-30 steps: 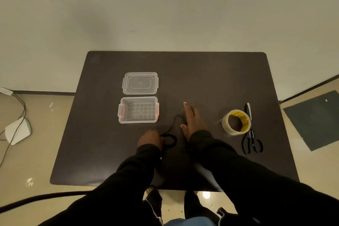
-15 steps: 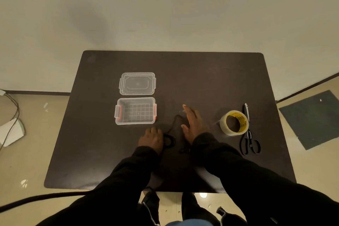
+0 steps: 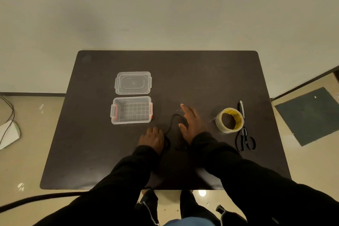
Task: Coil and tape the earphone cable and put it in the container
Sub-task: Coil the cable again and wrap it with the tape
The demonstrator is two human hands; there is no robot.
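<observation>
Head view: the left hand [image 3: 151, 138] curls on the coiled end of the black cable [image 3: 171, 124], likely pinning the loops. The right hand [image 3: 191, 124] lies flat, fingers straight, guiding the slack. The open container [image 3: 131, 122], tape [image 3: 229, 122] and scissors [image 3: 244, 139] wait nearby.

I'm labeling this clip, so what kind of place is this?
Probably a plain indoor room set up as a work station: a dark table against a bare wall, glossy tiled floor, with tape roll and scissors laid out.
</observation>
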